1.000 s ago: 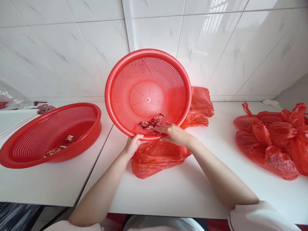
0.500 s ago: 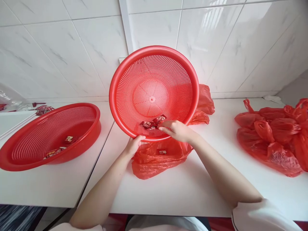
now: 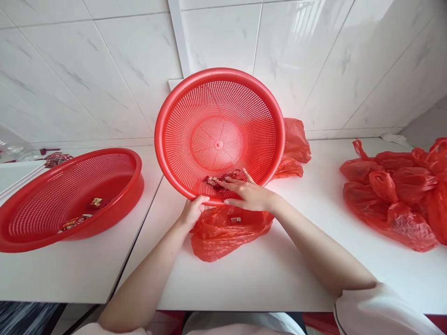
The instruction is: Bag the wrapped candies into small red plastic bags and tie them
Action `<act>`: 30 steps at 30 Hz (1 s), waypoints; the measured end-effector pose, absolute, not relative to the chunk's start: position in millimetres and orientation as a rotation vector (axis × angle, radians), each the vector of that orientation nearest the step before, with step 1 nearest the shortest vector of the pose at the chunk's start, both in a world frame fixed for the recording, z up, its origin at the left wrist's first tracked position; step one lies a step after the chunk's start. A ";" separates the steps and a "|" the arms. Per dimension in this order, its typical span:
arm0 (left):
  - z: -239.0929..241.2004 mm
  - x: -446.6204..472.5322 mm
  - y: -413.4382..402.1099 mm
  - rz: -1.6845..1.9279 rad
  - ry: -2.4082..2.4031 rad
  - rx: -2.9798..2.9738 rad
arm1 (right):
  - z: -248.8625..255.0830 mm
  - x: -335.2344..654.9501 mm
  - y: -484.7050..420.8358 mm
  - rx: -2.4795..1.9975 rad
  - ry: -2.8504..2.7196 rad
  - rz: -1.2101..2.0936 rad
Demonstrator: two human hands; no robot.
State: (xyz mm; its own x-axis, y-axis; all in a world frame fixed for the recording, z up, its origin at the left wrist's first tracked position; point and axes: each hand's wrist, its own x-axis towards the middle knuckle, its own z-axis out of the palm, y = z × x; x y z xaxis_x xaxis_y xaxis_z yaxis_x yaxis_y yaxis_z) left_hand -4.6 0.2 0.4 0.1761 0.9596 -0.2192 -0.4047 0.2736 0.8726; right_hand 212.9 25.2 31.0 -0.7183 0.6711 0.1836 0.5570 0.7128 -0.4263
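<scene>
A round red plastic colander [image 3: 218, 100] is tilted up so its inside faces me. My left hand [image 3: 193, 211] grips its lower rim, thumb over the edge. Inside, at the lower wall, lie several small dark-red wrapped packets [image 3: 211, 180]. My right hand [image 3: 249, 193] reaches over the rim with fingers spread, palm down on those packets and partly hiding them. Beneath the rim a red plastic bag [image 3: 223, 239] lies on the white table, with a small dark-red packet [image 3: 235, 218] showing in it.
Another red colander [image 3: 115, 204] with a few packets stands on the left table. Several knotted red bags [image 3: 398, 186] are heaped at the right. More red plastic [image 3: 296, 142] lies behind the tilted colander, near the tiled wall [image 3: 220, 42].
My right hand has opened from a pinching shape to spread fingers and shifted slightly left over the packets. My left hand keeps its hold on the rim.
</scene>
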 end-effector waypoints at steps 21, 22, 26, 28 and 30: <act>5.8 -11.7 7.4 1.264 0.875 0.843 | 33.3 209.7 24.8 -0.837 -2.464 0.512; 4.9 -12.8 8.1 1.265 0.875 0.839 | 35.6 210.4 23.9 -0.838 -2.438 0.551; -1.3 -17.1 10.6 1.249 0.914 0.820 | 48.0 214.7 18.2 -0.836 -2.296 0.723; -3.6 -18.4 11.4 1.236 0.922 0.823 | 54.7 216.1 15.8 -0.851 -2.269 0.771; -4.3 -18.8 11.5 1.226 0.913 0.833 | 59.5 216.5 15.2 -0.850 -2.267 0.733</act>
State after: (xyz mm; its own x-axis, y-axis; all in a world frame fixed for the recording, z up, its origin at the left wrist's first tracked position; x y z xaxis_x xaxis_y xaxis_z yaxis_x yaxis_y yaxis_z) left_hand -18.8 11.5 -4.3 0.0989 0.9874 -0.1232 -0.4007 0.1528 0.9034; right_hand 216.5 15.2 59.5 -0.6135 0.7138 0.3378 0.3812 0.6423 -0.6650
